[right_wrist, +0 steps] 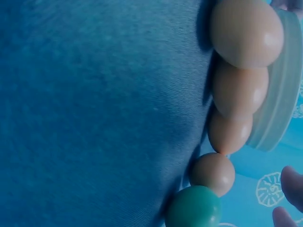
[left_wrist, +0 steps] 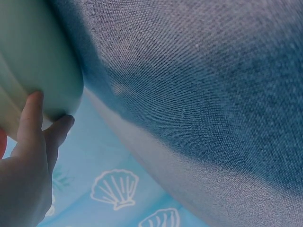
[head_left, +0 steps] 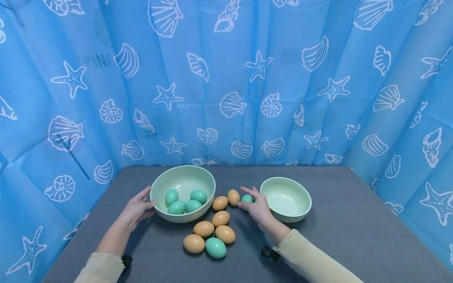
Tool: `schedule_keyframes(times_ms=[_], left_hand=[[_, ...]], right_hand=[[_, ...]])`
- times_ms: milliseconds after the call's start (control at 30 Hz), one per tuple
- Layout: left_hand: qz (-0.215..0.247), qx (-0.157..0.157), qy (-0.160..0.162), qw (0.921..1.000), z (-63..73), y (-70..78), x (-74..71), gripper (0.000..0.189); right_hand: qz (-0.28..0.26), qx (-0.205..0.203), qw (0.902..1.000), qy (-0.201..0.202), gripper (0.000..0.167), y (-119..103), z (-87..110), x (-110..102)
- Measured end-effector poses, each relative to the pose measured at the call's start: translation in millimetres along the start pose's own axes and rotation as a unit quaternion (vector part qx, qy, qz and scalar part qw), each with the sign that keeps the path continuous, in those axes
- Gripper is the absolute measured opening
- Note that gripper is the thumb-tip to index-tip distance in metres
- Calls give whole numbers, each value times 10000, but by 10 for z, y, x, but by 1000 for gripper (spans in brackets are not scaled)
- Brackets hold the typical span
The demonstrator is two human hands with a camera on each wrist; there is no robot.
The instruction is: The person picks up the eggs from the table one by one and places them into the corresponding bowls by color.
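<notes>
My left hand (head_left: 136,208) grips the large pale green bowl (head_left: 187,177) at its left side, thumb at the rim and fingers against the outer wall (left_wrist: 42,61). Several green eggs (head_left: 177,207) lie inside it. My right hand (head_left: 260,208) reaches over a green egg (head_left: 247,199), its thumb and fingers spread around it; in the right wrist view the fingertips (right_wrist: 292,187) stand apart from that egg (right_wrist: 193,208). Several brown eggs (head_left: 203,228) lie between the bowls, and another green egg (head_left: 216,248) is at their near end.
A smaller pale green bowl (head_left: 286,196) with nothing in it stands just right of my right hand. Grey cloth (head_left: 347,236) covers the table. A blue curtain (head_left: 212,78) with shells and starfish hangs behind and at both sides.
</notes>
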State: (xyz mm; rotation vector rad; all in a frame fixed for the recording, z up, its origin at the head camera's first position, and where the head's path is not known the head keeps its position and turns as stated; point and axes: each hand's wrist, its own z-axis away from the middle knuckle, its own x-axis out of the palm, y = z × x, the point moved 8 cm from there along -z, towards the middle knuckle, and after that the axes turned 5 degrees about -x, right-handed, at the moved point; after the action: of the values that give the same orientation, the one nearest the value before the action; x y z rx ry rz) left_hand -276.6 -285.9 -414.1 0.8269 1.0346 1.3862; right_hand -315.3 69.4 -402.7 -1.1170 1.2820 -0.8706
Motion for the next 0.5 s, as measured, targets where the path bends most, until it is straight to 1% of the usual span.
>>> schedule_keyframes(times_ms=[100,367,500], left_hand=[[4,-36,42,10000,0,-3,-5,70],[-70,15,51,10000,12,1,4,70],[-34,-22,30,10000,14,11,1,70]], right_hand=[[95,105,9999,33,54,49,-6,20],[416,275,9988,26,57,167,-47,68],[456,377,9982,20,59,194,-63,81]])
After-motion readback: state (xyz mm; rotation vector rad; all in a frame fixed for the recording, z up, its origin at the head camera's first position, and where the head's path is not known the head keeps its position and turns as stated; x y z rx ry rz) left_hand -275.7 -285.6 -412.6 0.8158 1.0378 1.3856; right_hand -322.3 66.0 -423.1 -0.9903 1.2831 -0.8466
